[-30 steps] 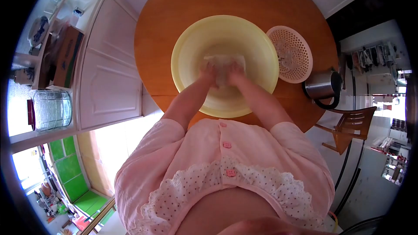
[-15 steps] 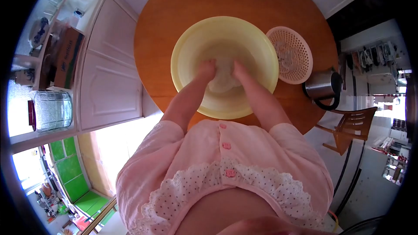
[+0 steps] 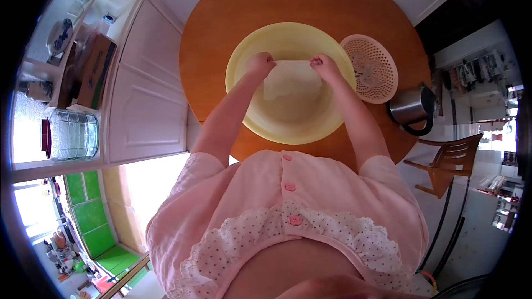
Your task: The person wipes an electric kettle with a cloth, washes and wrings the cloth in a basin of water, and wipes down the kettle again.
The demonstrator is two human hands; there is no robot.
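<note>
A thin white cloth [image 3: 291,80] is stretched between my two hands above the yellow basin [image 3: 291,133]. My left hand [image 3: 261,65] is closed on its upper left corner. At the opposite upper corner, my right hand [image 3: 326,67] pinches it with thumb and fingers. The cloth's lower part hangs flat down into the basin, where cloudy liquid seems to lie; whether its lower edge touches the liquid I cannot tell. Its exact kind, single sheet or bag, does not show.
The basin stands on an orange-brown wooden table [image 3: 210,27]. Right of it are a pink colander [image 3: 386,66] with something clear inside and a steel kettle [image 3: 409,104]. A wooden chair [image 3: 443,163] stands at the right, white cabinets [image 3: 145,88] at the left.
Both hands have risen from low inside the basin and moved away from my body and apart. The bunched cloth is now spread out between them.
</note>
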